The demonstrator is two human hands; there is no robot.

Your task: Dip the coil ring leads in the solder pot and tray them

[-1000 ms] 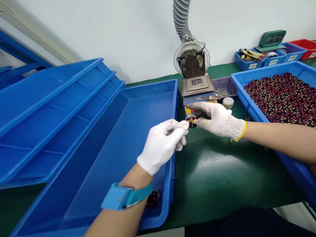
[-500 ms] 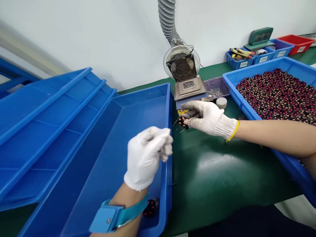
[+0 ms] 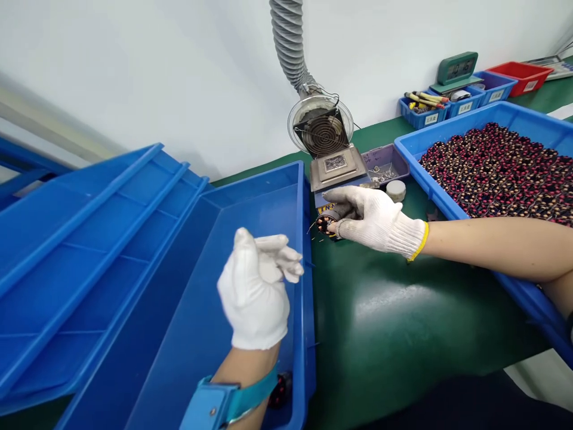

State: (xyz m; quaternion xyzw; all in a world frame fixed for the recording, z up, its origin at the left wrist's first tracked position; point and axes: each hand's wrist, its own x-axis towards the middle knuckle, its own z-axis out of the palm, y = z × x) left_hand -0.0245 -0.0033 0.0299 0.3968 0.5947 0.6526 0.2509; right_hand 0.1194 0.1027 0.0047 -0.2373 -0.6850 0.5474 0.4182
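My right hand (image 3: 375, 218), in a white knit glove with grimy fingertips, pinches a motor stator (image 3: 323, 224). The stator is round and black, with copper-coloured coils and thin wire ends sticking out to the left. It is held just in front of the small metal solder pot (image 3: 339, 165). My left hand (image 3: 256, 286), in a thin white glove, is over the right side of the blue tray (image 3: 299, 334). Its thumb is raised, its fingers are apart and nothing is in it. In that tray another stator (image 3: 281, 389) lies near my left wrist, partly hidden.
A fan (image 3: 326, 132) and a grey exhaust hose (image 3: 289, 45) stand behind the pot. The blue bin (image 3: 441, 186) at right holds a heap of stators. A purple tray (image 3: 385, 160), a white round tub (image 3: 396, 190) and stacked blue trays (image 3: 89, 257) flank the work area.
My left hand has opened from closed fingers, its thumb now lifted away. My right hand still grips the stator in nearly the same place. The view has shifted slightly.
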